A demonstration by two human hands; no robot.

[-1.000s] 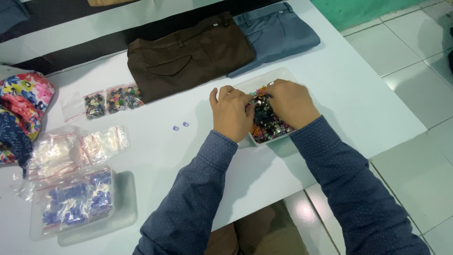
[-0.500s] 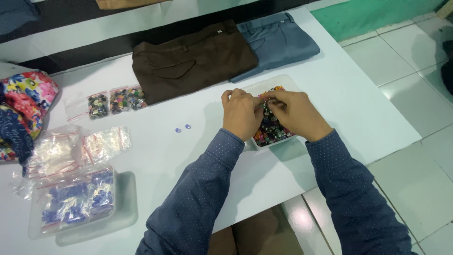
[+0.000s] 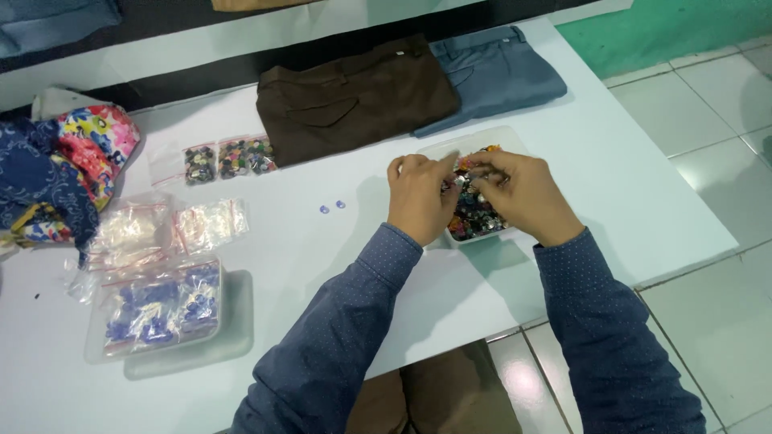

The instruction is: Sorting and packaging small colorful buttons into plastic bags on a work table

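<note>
Together, both hands worked over a shallow clear plastic tray (image 3: 435,149) heaped with small multicoloured buttons (image 3: 473,215), which sat on the white table (image 3: 627,185) just in front of the folded clothes. The left hand (image 3: 420,197) lay at the tray's left edge, knuckles up, its fingers curled and its fingertips drawn together toward the middle of the tray. The right hand (image 3: 523,193) covered the tray's right half, fingers likewise bent inward, and the two sets of fingertips met above the buttons, pinching something small and pale between them; what exactly it was could not be told. The button heap showed below and between the hands, directly under the fingertips. Two tiny pale blue buttons (image 3: 331,206) lay loose on the table to the left of the left hand, well apart from the tray. Behind the tray lay folded dark brown trousers (image 3: 354,96) and, touching them on the right, folded grey-blue trousers (image 3: 498,72). Further left were small clear bags of dark buttons (image 3: 229,159) and a lidded clear box of blue pieces (image 3: 157,309).
</note>
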